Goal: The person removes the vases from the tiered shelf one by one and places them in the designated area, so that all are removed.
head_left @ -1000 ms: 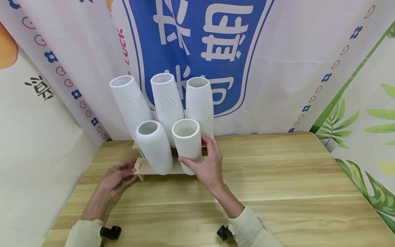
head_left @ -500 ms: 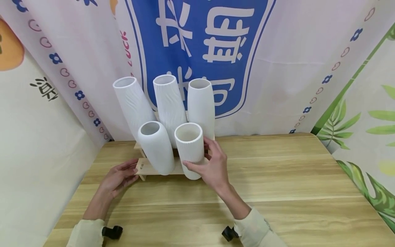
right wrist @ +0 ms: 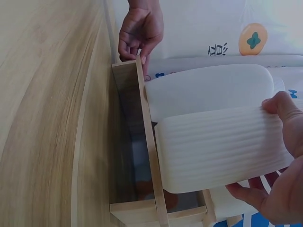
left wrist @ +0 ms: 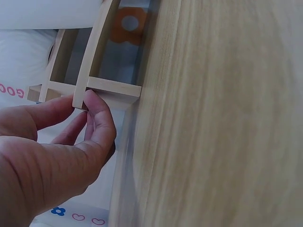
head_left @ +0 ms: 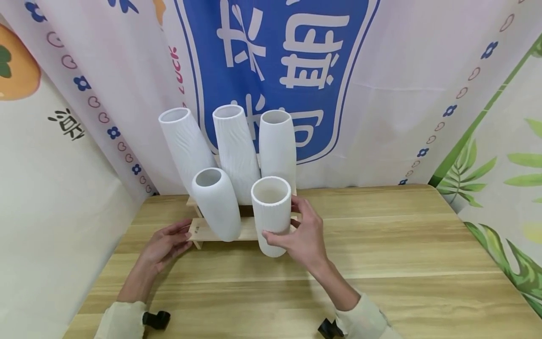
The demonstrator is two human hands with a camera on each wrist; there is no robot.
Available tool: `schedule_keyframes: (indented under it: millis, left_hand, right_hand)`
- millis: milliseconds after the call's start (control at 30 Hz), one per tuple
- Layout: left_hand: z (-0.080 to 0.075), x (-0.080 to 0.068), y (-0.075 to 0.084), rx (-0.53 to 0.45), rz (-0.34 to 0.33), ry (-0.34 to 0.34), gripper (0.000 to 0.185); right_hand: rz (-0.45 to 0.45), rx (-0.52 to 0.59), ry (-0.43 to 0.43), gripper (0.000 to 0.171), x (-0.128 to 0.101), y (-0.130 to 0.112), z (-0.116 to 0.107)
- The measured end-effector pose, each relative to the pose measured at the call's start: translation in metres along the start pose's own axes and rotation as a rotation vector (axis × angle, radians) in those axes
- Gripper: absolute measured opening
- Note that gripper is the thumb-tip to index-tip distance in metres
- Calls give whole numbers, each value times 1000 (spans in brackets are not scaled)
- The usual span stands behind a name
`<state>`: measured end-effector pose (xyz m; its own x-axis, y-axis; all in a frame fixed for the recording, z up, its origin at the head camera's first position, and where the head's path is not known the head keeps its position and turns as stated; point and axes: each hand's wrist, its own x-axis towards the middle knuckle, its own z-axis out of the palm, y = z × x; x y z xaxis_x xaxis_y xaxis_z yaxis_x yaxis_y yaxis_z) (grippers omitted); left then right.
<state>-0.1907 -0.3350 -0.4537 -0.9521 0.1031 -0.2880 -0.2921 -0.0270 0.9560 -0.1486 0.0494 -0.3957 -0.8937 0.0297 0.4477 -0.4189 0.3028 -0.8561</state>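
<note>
My right hand holds a white ribbed vase, thumb on its near side and fingers round its right side. The vase is upright, its base in front of the lower shelf's front edge in the head view. In the right wrist view its base is close to the shelf board; whether they touch I cannot tell. My left hand pinches the left end of the stepped wooden rack, thumb and fingers on the board's corner. A smooth white vase stands on the lower shelf beside the ribbed one.
Behind, on the upper step, stand a wavy-patterned left vase, a middle vase and a right vase. A printed curtain hangs behind the wooden table.
The ribbed vase has moved from its place on the lower shelf toward me and a little to the right, in my right hand. My left hand stays at the rack's left end.
</note>
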Motion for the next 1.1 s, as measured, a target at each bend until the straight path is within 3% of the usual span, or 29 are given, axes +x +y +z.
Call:
schedule_keyframes:
  millis: [400,1100]
  left_hand:
    - [1,-1,-1,-14,-4,2,64]
    - [0,-1,-2,-44,3,-11,61]
  right_hand:
    - [57,-12,-28,81,-11,2,-24]
    - [92,-56,15,84,-20,6,-69]
